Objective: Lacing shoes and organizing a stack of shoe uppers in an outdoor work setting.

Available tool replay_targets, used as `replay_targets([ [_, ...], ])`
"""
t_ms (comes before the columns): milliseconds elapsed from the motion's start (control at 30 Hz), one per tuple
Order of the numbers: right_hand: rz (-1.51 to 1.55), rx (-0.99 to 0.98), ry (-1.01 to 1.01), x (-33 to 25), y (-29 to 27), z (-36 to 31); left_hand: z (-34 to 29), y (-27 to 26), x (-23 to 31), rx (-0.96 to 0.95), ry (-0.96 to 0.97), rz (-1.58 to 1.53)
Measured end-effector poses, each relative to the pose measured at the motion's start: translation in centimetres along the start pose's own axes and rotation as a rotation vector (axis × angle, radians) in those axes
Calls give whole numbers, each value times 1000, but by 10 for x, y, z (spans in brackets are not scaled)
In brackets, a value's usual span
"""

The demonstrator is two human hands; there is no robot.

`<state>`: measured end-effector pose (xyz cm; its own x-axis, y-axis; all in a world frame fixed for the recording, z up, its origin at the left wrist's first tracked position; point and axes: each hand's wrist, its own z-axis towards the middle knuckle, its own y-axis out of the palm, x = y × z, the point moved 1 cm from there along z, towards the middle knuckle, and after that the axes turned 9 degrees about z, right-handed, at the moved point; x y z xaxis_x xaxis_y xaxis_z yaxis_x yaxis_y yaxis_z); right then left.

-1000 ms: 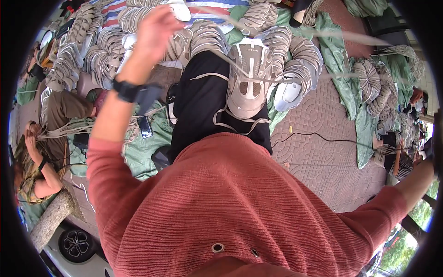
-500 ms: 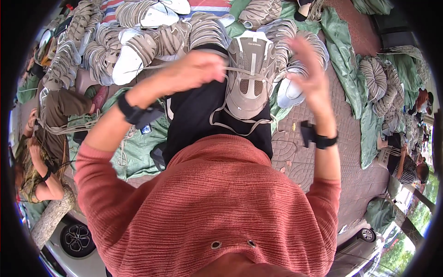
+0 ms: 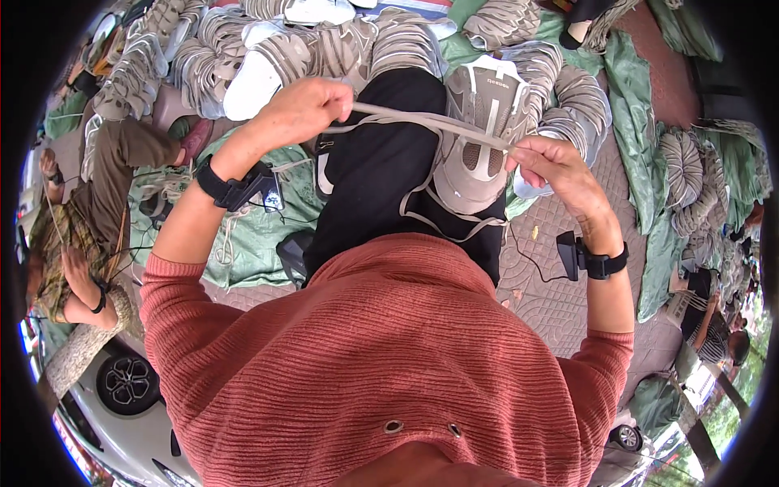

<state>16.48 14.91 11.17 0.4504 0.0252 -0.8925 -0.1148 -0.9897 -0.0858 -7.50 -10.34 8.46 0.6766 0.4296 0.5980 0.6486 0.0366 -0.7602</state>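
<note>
A grey-beige shoe upper (image 3: 472, 180) rests on my black-trousered right thigh, its rounded toe pointing toward me. A flat beige shoelace (image 3: 430, 120) stretches across it and over my other knee. My left hand (image 3: 302, 109) pinches one end of this stretch, left of the knee. At the other end, my right hand (image 3: 553, 162) grips the lace just right of the upper, fingers closed. Another length of lace loops loosely over my lap below the toe. Both wrists wear black bands with small boxes.
Rows of stacked shoe uppers (image 3: 333, 53) lie ahead on green sheeting (image 3: 629, 122). A white piece (image 3: 253, 85) leans among them at left. A seated person (image 3: 69, 252) handles cord at far left; another person (image 3: 714, 337) sits far right. Parked cars stand behind.
My hands were apart and blurred in motion above the upper; now both hold the lace stretched between them. My right hand has come down. The whole view has shifted slightly.
</note>
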Motion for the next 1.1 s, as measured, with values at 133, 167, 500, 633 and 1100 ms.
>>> replay_targets([
  [133,-81,-15,44,-1,2,2,-11,14,-6,-49,52,402],
  [167,-90,-6,47,-4,5,4,-14,20,-2,-34,109,572],
  [500,-198,-221,83,3,30,19,40,91,88,-225,233,-662],
  [633,-113,-216,182,10,21,25,46,90,82,-24,274,-322],
  [1100,-656,114,-277,44,11,82,69,116,65,265,171,48],
])
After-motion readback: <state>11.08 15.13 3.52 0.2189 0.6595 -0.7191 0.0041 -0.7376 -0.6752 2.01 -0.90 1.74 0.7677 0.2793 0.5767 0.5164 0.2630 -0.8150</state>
